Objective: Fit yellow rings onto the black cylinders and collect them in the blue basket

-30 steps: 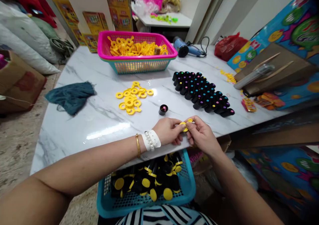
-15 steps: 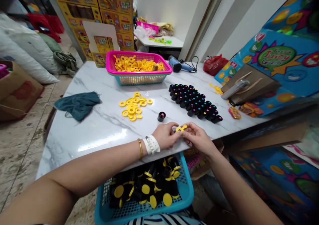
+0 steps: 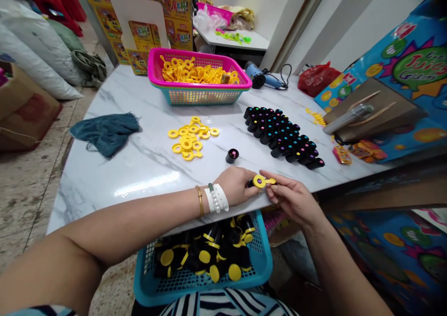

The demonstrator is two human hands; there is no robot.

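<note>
At the near table edge my left hand [image 3: 234, 184] is closed round a small black tube, and a yellow ring cap [image 3: 260, 181] sits on the tube's top. My right hand [image 3: 289, 195] pinches the cap's small tab from the right. One loose black tube [image 3: 232, 155] stands just beyond my hands. Farther left lies a heap of yellow ring caps [image 3: 190, 138]. A block of black tubes with coloured tops [image 3: 283, 136] lies on its side to the right.
A pink basket [image 3: 199, 92] full of yellow caps stands at the back of the marble table [image 3: 115, 176]. A blue basket [image 3: 204, 285] of capped black tubes sits below the table edge. A teal cloth [image 3: 103, 132] lies left; a blue hair dryer [image 3: 260, 78] and a brown board [image 3: 377, 113] lie right.
The yellow cap, held between both hands before, now sits flat on top of the black tube. The head camera has shifted slightly; the things on the table stay in place.
</note>
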